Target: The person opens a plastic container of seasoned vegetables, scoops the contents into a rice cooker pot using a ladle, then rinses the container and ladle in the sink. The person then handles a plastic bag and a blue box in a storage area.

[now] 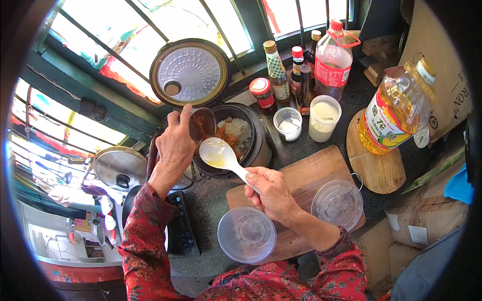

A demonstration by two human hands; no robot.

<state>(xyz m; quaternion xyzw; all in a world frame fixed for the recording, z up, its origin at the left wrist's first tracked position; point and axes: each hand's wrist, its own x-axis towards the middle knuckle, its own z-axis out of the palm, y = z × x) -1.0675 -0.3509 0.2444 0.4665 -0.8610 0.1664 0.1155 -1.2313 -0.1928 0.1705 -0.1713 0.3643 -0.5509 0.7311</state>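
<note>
My left hand (177, 141) grips a dark bowl (204, 124) by its rim, tilted over the open rice cooker (260, 145). Orange-red food clings inside the bowl, and similar food (228, 137) lies on the white rice (241, 128) in the cooker's pot. In my right hand (273, 192) is a white plastic serving spoon (216, 152) with yellowish residue in its bowl; its head is over the cooker's near edge. The cooker's raised round lid (190, 73) stands behind, against the window side. Below my right hand, a wooden cutting board (320, 163) carries two round clear plastic lids (246, 235).
Sauce bottles (278, 75), a red-lidded jar (261, 94), a tub of white powder (288, 124) and a taller tub (324, 118) stand right of the cooker. A large oil bottle (391, 116) rests on a small wooden board (388, 173). A black control panel (182, 222) and pan lid (120, 167) are at left.
</note>
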